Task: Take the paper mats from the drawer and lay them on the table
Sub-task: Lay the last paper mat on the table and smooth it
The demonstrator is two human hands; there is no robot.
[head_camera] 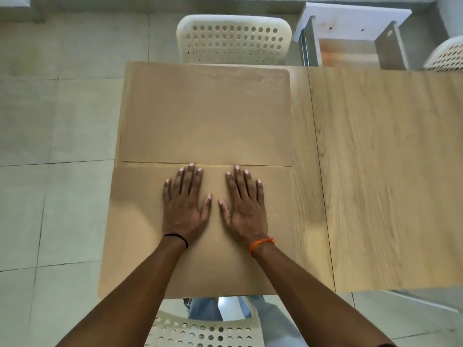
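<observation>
Two brown paper mats lie on the left end of the wooden table. The far mat lies flat by the far edge. The near mat touches it along a seam and reaches the table's near edge. My left hand and my right hand rest palm down, side by side, on the middle of the near mat. Fingers are spread and flat, holding nothing. The open drawer stands beyond the table's far edge at the upper right; its inside looks orange-brown, contents unclear.
A white perforated chair stands at the table's far side, another at the near side below my arms, a third at the far right. Bare wood spans the table's right part. Tiled floor lies to the left.
</observation>
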